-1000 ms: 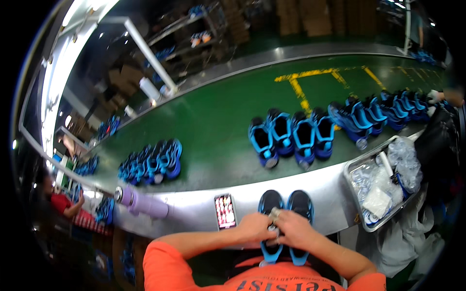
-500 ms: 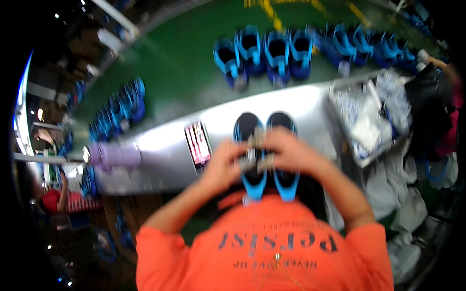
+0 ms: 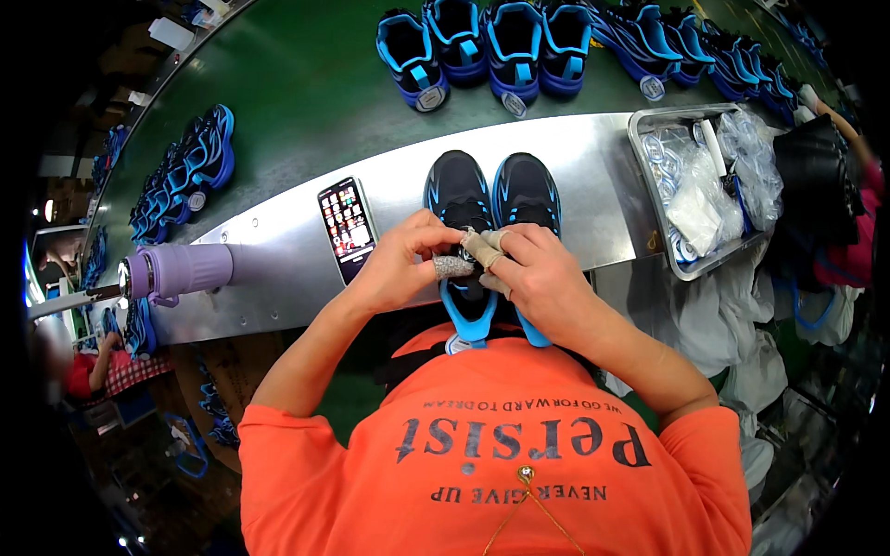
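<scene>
Two black and blue sneakers stand side by side before me at the metal edge, toes pointing away: a left sneaker (image 3: 458, 185) and a right sneaker (image 3: 527, 190). Over the left sneaker's lacing area, my left hand (image 3: 408, 262) has its fingers closed in a pinch. My right hand (image 3: 536, 276) meets it there from the other side, its fingers also pinched together. Beige wraps cover some fingertips on both hands. Whatever lies between the fingers is hidden; the laces cannot be made out clearly. The heel ends, with light blue collars, reach close to my orange shirt.
A phone (image 3: 346, 227) with a lit screen lies left of the sneakers, a purple bottle (image 3: 190, 271) farther left. To the right sits a metal tray (image 3: 688, 269) of plastic packets and round tags. More sneakers (image 3: 512, 56) stand on the green surface (image 3: 306, 102). A co-worker's arm (image 3: 830, 116) shows far right.
The view has shifted and sharpened, so sneakers, phone and bottle sit elsewhere in the picture. Both hands remain together over the left sneaker, their fingers now closer in.
</scene>
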Action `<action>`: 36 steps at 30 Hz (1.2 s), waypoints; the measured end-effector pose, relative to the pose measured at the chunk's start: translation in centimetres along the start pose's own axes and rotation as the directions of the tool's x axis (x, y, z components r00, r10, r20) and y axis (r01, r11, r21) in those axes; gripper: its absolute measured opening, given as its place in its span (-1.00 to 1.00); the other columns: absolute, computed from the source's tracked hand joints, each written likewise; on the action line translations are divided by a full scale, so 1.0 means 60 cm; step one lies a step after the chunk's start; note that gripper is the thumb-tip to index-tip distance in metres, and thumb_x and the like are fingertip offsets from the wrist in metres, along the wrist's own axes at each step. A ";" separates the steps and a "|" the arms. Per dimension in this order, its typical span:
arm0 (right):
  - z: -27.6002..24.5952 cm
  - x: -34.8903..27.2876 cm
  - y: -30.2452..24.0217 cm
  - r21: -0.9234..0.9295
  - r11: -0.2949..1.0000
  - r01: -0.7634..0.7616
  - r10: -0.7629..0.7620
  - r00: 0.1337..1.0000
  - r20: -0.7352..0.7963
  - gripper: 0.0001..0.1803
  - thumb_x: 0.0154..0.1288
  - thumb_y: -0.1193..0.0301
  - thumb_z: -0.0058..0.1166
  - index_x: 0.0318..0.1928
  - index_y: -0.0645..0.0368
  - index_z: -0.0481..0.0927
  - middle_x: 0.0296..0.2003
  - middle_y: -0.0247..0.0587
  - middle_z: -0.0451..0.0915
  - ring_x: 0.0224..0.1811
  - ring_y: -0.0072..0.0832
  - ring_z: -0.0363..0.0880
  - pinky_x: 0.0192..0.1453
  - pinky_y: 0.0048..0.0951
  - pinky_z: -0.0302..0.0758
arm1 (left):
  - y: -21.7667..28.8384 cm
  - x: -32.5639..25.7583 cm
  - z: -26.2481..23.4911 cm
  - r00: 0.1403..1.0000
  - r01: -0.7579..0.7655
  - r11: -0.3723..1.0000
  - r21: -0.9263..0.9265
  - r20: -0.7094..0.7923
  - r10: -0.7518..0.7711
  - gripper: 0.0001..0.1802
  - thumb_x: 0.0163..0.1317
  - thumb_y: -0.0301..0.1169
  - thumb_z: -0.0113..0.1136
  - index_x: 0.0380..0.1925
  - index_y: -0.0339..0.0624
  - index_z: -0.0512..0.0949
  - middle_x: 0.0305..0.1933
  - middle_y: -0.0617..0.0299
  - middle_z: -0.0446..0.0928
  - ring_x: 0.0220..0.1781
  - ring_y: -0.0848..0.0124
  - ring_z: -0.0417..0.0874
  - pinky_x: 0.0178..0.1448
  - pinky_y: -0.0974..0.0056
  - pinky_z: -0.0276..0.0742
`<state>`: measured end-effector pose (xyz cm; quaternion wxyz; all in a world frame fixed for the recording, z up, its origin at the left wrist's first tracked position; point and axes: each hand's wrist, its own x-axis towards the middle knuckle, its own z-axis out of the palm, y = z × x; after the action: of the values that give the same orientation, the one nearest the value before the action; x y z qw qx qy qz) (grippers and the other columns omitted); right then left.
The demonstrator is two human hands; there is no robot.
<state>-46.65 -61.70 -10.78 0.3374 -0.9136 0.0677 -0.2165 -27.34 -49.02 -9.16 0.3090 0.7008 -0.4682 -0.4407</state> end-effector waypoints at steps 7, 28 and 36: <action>0.015 0.001 -0.005 -0.108 0.988 0.107 -0.109 0.994 -0.009 -0.58 0.13 0.51 0.13 0.02 0.45 0.56 -0.18 -0.09 0.53 -0.05 -0.17 0.49 0.05 -0.22 0.44 | -0.018 0.005 -0.001 0.999 0.009 0.998 -0.061 0.039 -0.006 -0.62 0.15 -0.54 0.31 0.03 -0.19 0.65 -0.21 0.30 0.43 -0.16 0.45 0.47 -0.09 0.37 0.38; -0.110 -0.011 0.090 0.286 0.891 -0.352 0.267 0.917 0.297 -0.64 0.25 0.28 0.27 0.07 -0.06 0.71 -0.27 -0.11 0.56 -0.14 -0.30 0.53 0.04 -0.33 0.47 | 0.073 -0.090 0.114 0.982 -0.186 0.888 0.421 0.101 0.158 -0.43 0.31 -0.17 0.22 0.31 -0.02 0.44 0.02 -0.18 0.50 0.10 -0.08 0.47 0.17 -0.02 0.45; -0.058 -0.038 0.048 0.142 0.931 -0.335 0.325 0.942 0.087 -0.67 0.14 0.25 0.32 -0.06 -0.01 0.73 -0.37 -0.11 0.50 -0.23 -0.18 0.52 -0.12 -0.22 0.47 | 0.069 -0.038 0.137 0.984 -0.134 0.860 0.493 0.169 0.057 -0.29 0.13 0.18 0.30 0.16 -0.02 0.51 -0.15 -0.26 0.51 -0.11 -0.18 0.60 -0.04 -0.10 0.54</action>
<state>-50.14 -65.31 -11.07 0.4409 -0.8665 0.1926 -0.1328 -36.78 -48.59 -8.38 0.1019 0.6981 -0.6226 -0.3386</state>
